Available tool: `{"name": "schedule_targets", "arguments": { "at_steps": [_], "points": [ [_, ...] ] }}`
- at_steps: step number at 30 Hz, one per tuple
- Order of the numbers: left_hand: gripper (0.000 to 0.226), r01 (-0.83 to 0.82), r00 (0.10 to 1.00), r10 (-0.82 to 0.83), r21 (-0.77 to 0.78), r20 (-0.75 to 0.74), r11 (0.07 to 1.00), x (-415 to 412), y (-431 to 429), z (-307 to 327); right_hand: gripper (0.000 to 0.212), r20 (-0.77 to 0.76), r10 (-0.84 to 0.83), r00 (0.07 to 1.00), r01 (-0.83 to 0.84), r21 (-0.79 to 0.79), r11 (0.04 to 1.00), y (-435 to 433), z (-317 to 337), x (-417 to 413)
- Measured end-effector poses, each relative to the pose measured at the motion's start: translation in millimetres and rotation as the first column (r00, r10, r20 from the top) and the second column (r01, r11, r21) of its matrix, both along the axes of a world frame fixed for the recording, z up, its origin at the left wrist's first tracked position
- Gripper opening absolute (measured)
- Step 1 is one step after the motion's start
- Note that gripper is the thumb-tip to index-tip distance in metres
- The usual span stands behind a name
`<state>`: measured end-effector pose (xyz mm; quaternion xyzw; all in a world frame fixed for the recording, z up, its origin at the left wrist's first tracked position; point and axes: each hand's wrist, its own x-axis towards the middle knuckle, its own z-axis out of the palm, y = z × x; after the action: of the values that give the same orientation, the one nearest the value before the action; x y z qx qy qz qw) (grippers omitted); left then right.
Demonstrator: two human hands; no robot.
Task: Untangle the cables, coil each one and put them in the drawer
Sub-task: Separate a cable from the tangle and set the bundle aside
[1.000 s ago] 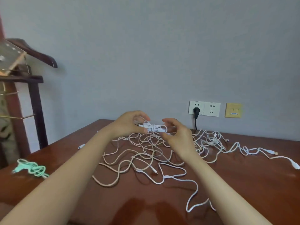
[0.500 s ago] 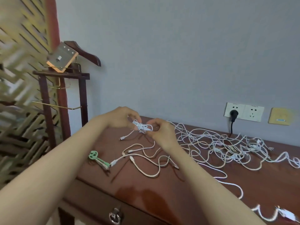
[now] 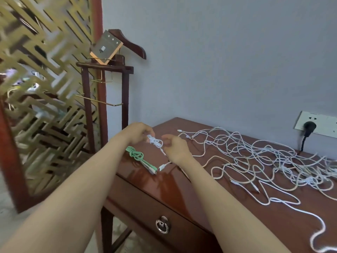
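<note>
My left hand (image 3: pixel 137 133) grips a small coiled white cable (image 3: pixel 155 141) just above the left end of the brown table (image 3: pixel 182 181). Close to the right of the coil, my right hand (image 3: pixel 176 148) has its fingers curled and holds the coil's trailing end, which runs down to a plug lying on the tabletop. A coiled green cable (image 3: pixel 135 153) lies on the table's left edge below my left hand. A big tangle of white cables (image 3: pixel 259 159) spreads over the table's right half. The drawer (image 3: pixel 162 224), with a metal ring handle, is closed in the table's front.
A dark wooden valet stand (image 3: pixel 106 84) with a hanger top stands left of the table against the wall. A gold lattice screen (image 3: pixel 42 99) fills the far left. A black plug (image 3: pixel 308 126) sits in a wall socket at the far right.
My view has swung left and down, bringing the drawer front and lattice screen into sight. Both hands carried the white coil left, over the green cable; my right fingers have come slightly off the coil.
</note>
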<state>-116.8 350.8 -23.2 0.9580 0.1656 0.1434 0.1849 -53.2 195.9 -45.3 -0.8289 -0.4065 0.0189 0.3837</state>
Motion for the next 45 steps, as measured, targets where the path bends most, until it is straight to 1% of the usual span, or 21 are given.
{"name": "schedule_targets", "arguments": {
  "at_steps": [3, 7, 10, 13, 16, 20, 21, 23, 25, 27, 29, 30, 32, 35, 36, 37, 38, 40, 41, 43, 45],
  "points": [
    [0.017, -0.077, 0.996, 0.077, 0.021, -0.040, 0.997, -5, 10, -9, 0.046, 0.054, 0.070, 0.996, -0.058, -0.195, 0.979, 0, -6, 0],
    [0.024, -0.190, 0.976, 0.201, 0.125, -0.079, 0.974, -5, 11, -18, 0.049, 0.056, 0.078, 0.995, -0.056, -0.322, 0.945, 2, -15, 4],
    [0.027, -0.223, 0.963, 0.250, 0.225, -0.100, 0.948, 0, 12, -25, 0.047, 0.060, 0.062, 0.996, -0.040, -0.318, 0.947, 0, -20, 8],
    [0.030, -0.209, 0.949, 0.276, 0.350, -0.153, 0.913, 4, 11, -29, 0.042, 0.059, 0.015, 0.998, 0.002, -0.278, 0.961, -4, -22, 16],
    [0.034, -0.211, 0.934, 0.301, 0.381, -0.193, 0.900, 7, 12, -33, 0.038, 0.035, -0.002, 0.999, 0.010, -0.230, 0.973, -9, -21, 27],
    [0.045, -0.170, 0.925, 0.299, 0.447, -0.236, 0.878, 14, 8, -26, 0.037, 0.048, -0.013, 0.999, 0.024, -0.236, 0.971, -22, -16, 40],
    [0.048, -0.160, 0.932, 0.282, 0.439, -0.228, 0.884, 15, 5, -20, 0.037, 0.061, -0.025, 0.998, 0.040, -0.248, 0.968, -26, -16, 43],
    [0.045, -0.147, 0.958, 0.223, 0.356, -0.181, 0.923, 17, -6, -4, 0.039, 0.119, -0.052, 0.992, 0.083, -0.275, 0.958, -35, -14, 50],
    [0.030, -0.090, 0.979, 0.125, 0.208, -0.160, 0.974, 22, -22, 11, 0.041, 0.161, -0.084, 0.983, 0.129, -0.294, 0.947, -44, -14, 55],
    [0.023, 0.001, 0.965, 0.006, 0.027, -0.261, 1.000, 27, -42, 18, 0.038, 0.175, -0.111, 0.978, 0.162, -0.309, 0.937, -52, -13, 59],
    [0.030, 0.035, 0.898, -0.077, -0.103, -0.433, 0.994, 32, -64, 17, 0.029, 0.172, -0.128, 0.977, 0.178, -0.319, 0.931, -60, -14, 60],
    [0.032, 0.034, 0.862, -0.091, -0.123, -0.499, 0.992, 36, -72, 15, 0.025, 0.171, -0.129, 0.977, 0.181, -0.331, 0.926, -64, -14, 60],
    [0.035, 0.020, 0.810, -0.066, -0.084, -0.583, 0.996, 44, -83, 8, 0.019, 0.167, -0.126, 0.978, 0.183, -0.392, 0.902, -71, -13, 59],
    [0.035, 0.064, 0.770, -0.016, 0.053, -0.638, 0.997, 48, -89, 0, 0.025, 0.181, -0.115, 0.977, 0.192, -0.502, 0.843, -79, -15, 58],
    [0.031, 0.086, 0.775, -0.007, 0.093, -0.632, 0.992, 48, -89, 0, 0.026, 0.197, -0.108, 0.974, 0.197, -0.520, 0.831, -81, -16, 58],
    [0.027, 0.081, 0.789, -0.009, 0.089, -0.615, 0.993, 46, -90, 1, 0.027, 0.220, -0.098, 0.971, 0.203, -0.531, 0.823, -83, -16, 58],
    [0.023, 0.064, 0.804, -0.028, 0.039, -0.593, 0.997, 46, -88, 2, 0.028, 0.241, -0.090, 0.966, 0.208, -0.531, 0.821, -86, -17, 58],
    [0.017, 0.054, 0.840, -0.111, -0.122, -0.532, 0.991, 45, -86, 8, 0.026, 0.249, -0.090, 0.964, 0.209, -0.507, 0.836, -90, -17, 59],
    [0.019, 0.051, 0.870, -0.147, -0.211, -0.471, 0.976, 44, -86, 12, 0.022, 0.231, -0.100, 0.968, 0.202, -0.476, 0.856, -93, -17, 59],
    [0.021, 0.066, 0.934, -0.195, -0.391, -0.300, 0.918, 45, -89, 19, 0.021, 0.166, -0.134, 0.977, 0.188, -0.373, 0.909, -98, -15, 62],
    [0.016, 0.108, 0.966, -0.217, -0.546, -0.138, 0.830, 48, -97, 25, 0.024, 0.102, -0.171, 0.980, 0.191, -0.235, 0.953, -104, -9, 66]
  ]
}}
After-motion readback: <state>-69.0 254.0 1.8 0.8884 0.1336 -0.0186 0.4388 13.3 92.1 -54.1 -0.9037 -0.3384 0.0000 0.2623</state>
